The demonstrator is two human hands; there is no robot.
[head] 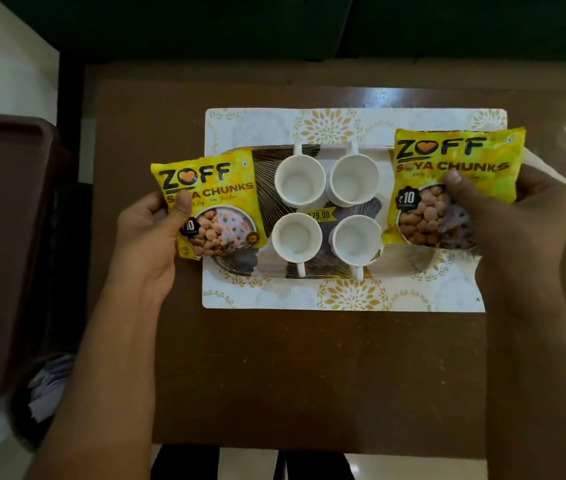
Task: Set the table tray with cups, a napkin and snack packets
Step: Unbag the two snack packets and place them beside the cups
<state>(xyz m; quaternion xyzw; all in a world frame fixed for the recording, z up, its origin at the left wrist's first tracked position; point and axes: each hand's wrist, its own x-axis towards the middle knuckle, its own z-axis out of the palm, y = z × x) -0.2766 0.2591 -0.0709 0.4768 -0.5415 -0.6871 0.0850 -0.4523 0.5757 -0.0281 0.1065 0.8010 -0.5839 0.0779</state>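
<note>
Nearly done: four cups [325, 214] on tray [267, 261]. Left hand [150, 237] fingers pinch packet [210, 207] at 9 o'clock, right hand [520, 216] pinches second packet [447, 185] at 3. Release left; napkin unclear.

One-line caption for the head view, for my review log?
Left hand and right hand each hold a yellow snack packet at opposite ends of a tray with four empty white cups.

Home living or dining room. Low dark-brown wooden table [309, 358] fills centre of frame; dark green upholstered sofa [274, 22] along top edge. Pale glossy tiled floor [8, 71] at upper left and bottom. White-and-gold floral placemat [343, 292] under four white ceramic cups [298, 235], domestic tea setting. Maroon plastic tray [1, 254] at left edge.
</note>
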